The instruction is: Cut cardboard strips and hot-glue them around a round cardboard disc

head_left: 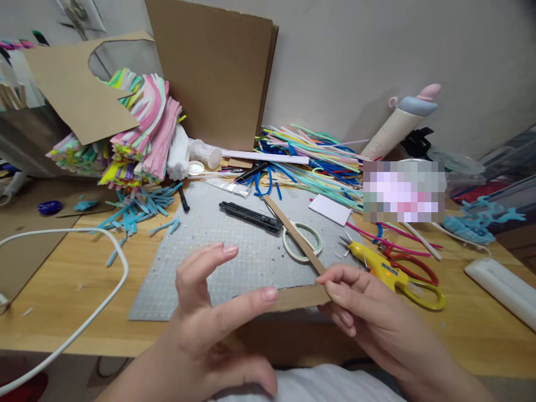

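Observation:
Two narrow cardboard strips meet at my right hand (355, 298), which pinches their ends between thumb and fingers. One strip (299, 298) runs left toward my left hand; the other strip (295, 231) points up and away over a roll of tape (288, 245). My left hand (221, 312) has its fingers spread, with the index fingertip at the near strip's left part; whether it touches is hard to tell. Beyond the hands, a black utility knife (250, 218) lies on the grey cutting mat (201, 223).
A yellow glue gun (372, 259) and scissors (422, 296) lie right of my right hand. Pipe cleaners (310, 145) are heaped at the back. Cut blue pieces (142, 209) lie left. A white cable (123, 262) loops at left. Large cardboard (213, 67) leans on the wall.

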`<state>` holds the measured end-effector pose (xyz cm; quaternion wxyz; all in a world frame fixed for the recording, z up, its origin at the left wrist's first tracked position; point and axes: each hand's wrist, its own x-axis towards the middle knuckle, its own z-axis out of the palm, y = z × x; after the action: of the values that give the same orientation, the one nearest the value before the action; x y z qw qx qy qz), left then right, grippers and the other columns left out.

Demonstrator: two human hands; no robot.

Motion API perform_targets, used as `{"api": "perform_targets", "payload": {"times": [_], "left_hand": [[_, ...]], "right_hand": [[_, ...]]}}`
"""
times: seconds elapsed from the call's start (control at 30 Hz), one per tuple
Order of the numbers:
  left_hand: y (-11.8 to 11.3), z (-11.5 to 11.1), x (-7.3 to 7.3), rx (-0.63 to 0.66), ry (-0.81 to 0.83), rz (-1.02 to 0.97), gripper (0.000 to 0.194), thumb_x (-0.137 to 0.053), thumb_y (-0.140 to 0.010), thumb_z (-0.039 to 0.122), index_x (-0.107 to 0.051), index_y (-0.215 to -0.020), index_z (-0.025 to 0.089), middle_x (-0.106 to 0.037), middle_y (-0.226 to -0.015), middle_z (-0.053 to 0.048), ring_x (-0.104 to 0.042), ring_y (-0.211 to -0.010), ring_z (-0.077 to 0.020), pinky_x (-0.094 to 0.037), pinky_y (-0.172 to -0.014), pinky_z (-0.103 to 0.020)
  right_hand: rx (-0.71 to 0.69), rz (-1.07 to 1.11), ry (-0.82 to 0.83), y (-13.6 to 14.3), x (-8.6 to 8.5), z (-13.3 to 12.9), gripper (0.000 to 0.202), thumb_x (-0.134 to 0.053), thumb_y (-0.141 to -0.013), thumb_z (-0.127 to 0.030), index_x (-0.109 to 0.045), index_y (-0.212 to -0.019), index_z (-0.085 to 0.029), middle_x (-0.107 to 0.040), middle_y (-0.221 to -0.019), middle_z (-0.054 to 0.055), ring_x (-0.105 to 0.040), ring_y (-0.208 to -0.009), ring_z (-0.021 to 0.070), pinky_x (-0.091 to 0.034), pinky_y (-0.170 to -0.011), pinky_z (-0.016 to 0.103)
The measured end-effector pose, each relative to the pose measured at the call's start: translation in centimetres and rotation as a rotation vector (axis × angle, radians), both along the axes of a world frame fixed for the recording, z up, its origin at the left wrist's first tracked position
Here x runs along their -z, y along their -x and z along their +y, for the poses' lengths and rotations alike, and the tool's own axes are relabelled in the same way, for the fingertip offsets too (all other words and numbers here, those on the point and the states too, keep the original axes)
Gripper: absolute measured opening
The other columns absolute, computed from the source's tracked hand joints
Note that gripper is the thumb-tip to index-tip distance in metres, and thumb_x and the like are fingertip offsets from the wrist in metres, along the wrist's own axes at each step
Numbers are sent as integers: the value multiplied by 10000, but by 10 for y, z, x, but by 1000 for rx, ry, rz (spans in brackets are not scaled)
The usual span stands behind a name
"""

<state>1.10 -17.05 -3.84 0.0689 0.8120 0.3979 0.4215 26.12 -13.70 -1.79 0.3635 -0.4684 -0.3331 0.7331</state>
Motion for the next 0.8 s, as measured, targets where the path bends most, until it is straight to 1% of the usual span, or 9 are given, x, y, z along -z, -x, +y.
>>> {"api": "perform_targets", "payload": {"times": [0.03,0.1,0.17,0.27,0.37,0.53,0.63,0.73,0.8], "left_hand": [[4,1,-1,21,-3,55,738,-704,-701,656,-498,-1356,386,-229,-1505,-50,-239,-1386,-342,-175,-1176,-532],[11,3,-4,63,11,139,660,-494,-811,729,-482,-1385,403,-189,-1549,-27,-195,-1415,-350,-143,-1185,-533],[17,5,-6,90,25,185,631,-284,-890,723,-456,-1410,411,-150,-1589,-6,-161,-1442,-345,-132,-1189,-517],[21,7,-6,116,38,215,659,-147,-906,710,-431,-1427,423,-120,-1619,18,-149,-1458,-332,-143,-1186,-495],[22,8,-4,126,35,226,674,-142,-891,730,-406,-1438,437,-132,-1624,22,-160,-1459,-334,-158,-1178,-493],[23,10,-1,129,2,254,631,-228,-904,720,-378,-1450,442,-153,-1616,33,-146,-1462,-325,-138,-1169,-491],[19,9,-3,114,3,194,630,-247,-901,730,-443,-1416,426,-214,-1588,34,-173,-1451,-318,-112,-1176,-486],[11,7,-9,45,-37,111,636,-372,-842,770,-541,-1338,409,-334,-1519,21,-248,-1417,-329,-110,-1184,-467],[7,7,-12,18,-65,128,614,-447,-814,763,-579,-1296,407,-381,-1486,24,-294,-1387,-324,-139,-1177,-441]], "right_hand": [[-7,-3,-3,0,0,1,333,-843,-681,-436,-668,-766,-167,-481,-430,-65,-375,-409,38,-251,-430,166],[-25,-14,-7,1,-1,2,341,-837,-687,-444,-661,-773,-165,-486,-438,-66,-374,-407,37,-248,-423,166],[-44,-24,-17,2,-2,5,343,-833,-691,-444,-660,-781,-162,-487,-448,-68,-378,-410,37,-250,-419,164],[-74,-27,-47,4,-5,8,335,-830,-694,-436,-661,-777,-158,-474,-452,-75,-381,-412,38,-254,-409,161],[-88,-14,-62,7,-8,11,321,-831,-694,-416,-657,-767,-157,-477,-471,-78,-378,-412,34,-253,-396,156],[-103,-1,-78,7,-8,13,287,-821,-711,-386,-654,-770,-160,-486,-487,-78,-386,-416,32,-258,-392,151],[-99,-12,-82,7,-7,13,288,-819,-709,-390,-656,-769,-160,-495,-495,-74,-386,-416,32,-266,-389,152],[-99,-26,-85,8,-7,13,297,-816,-703,-400,-654,-767,-159,-499,-503,-71,-390,-414,35,-267,-388,157],[-104,-41,-88,9,-9,13,307,-815,-697,-410,-650,-761,-158,-496,-502,-71,-396,-413,38,-264,-388,161]]}}
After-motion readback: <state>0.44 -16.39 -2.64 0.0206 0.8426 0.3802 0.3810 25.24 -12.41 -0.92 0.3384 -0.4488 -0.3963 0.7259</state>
